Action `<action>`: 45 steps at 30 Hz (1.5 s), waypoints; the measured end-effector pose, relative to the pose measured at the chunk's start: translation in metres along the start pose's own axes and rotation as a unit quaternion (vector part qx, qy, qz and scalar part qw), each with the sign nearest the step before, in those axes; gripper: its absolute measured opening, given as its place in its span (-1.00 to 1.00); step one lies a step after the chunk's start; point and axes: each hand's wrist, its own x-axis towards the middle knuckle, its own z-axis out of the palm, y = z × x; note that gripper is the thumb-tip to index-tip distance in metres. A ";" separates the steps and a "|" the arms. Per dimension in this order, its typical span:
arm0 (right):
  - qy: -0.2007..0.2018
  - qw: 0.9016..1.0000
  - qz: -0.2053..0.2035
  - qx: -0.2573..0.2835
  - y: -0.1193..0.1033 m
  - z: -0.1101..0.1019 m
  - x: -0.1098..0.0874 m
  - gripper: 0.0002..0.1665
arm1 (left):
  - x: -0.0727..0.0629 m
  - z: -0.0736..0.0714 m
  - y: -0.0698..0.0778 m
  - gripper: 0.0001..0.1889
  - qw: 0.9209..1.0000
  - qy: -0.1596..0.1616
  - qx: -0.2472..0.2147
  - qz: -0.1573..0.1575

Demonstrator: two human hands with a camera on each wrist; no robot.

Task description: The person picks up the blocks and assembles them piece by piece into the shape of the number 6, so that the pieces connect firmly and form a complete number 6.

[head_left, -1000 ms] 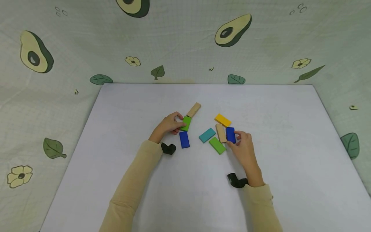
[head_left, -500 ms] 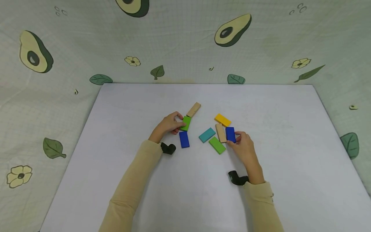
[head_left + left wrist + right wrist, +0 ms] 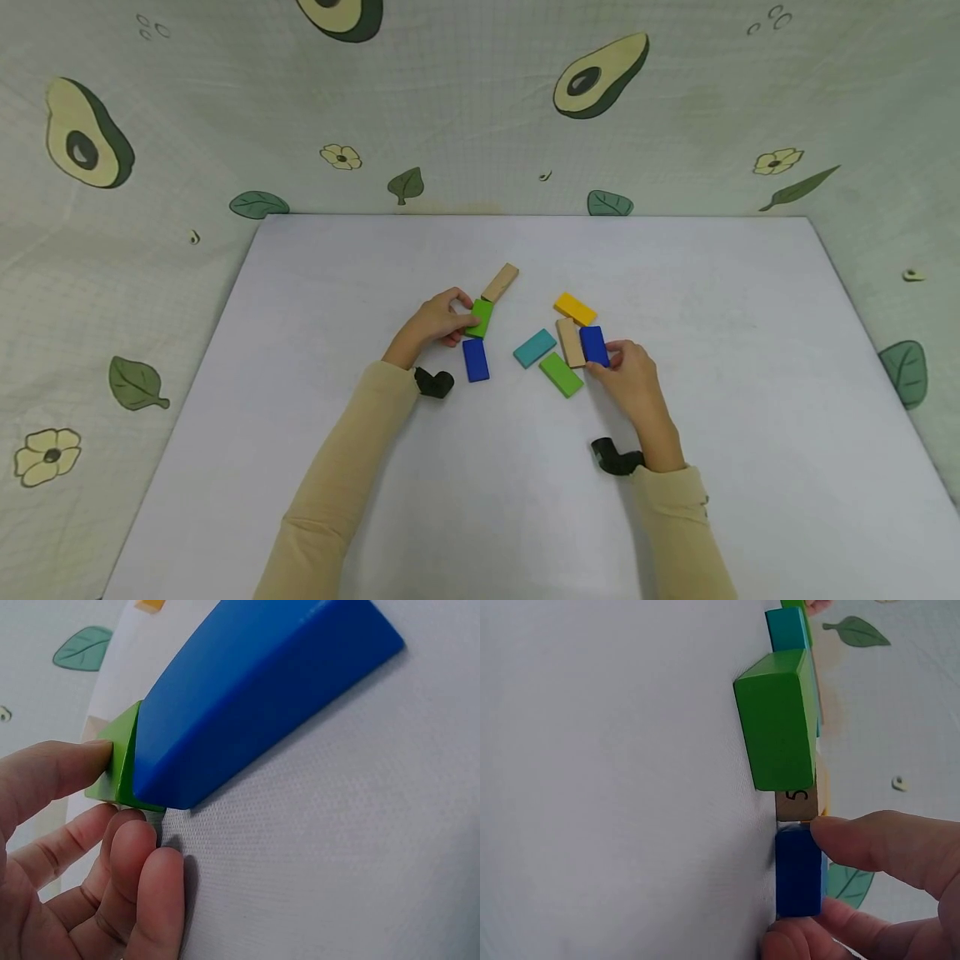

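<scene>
My left hand (image 3: pixel 437 320) pinches a green block (image 3: pixel 482 317) between thumb and fingers at its left side, and the thumb (image 3: pixel 82 756) lies on it in the left wrist view. Off that block's ends lie a plain wooden block (image 3: pixel 500 282) and a blue block (image 3: pixel 476 360), forming a bent line. On the right, a second blue block (image 3: pixel 594 345) is pinched by my right hand (image 3: pixel 633 379), with the thumb (image 3: pixel 855 838) at its near end. It lies alongside another plain wooden block (image 3: pixel 570 342), whose end bears a printed 5 in the right wrist view.
Around the right-hand wooden block lie a yellow block (image 3: pixel 575 308) at its far end, a teal block (image 3: pixel 535 348) to its left and a green block (image 3: pixel 561 375) nearer me. All rest on a white table (image 3: pixel 300 275), backed by an avocado-patterned cloth (image 3: pixel 480 100).
The right-hand blue block has turned slightly, its far end swinging left toward the wooden block. My right wrist has shifted a little forward. The left hand and its green block stay in place.
</scene>
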 end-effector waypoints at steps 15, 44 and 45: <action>0.051 0.998 0.016 0.017 0.004 -0.001 -0.003 -0.46 | -0.002 0.000 0.001 -0.60 1.000 -0.005 -0.010 0.001; 0.097 0.984 -0.121 0.086 -0.019 0.043 -0.063 -0.70 | 0.002 -0.001 -0.003 -0.60 1.000 0.002 -0.004 0.003; 0.094 0.983 -0.130 0.087 -0.021 0.046 -0.065 -0.70 | 0.002 -0.001 -0.003 -0.60 1.000 0.003 -0.003 0.003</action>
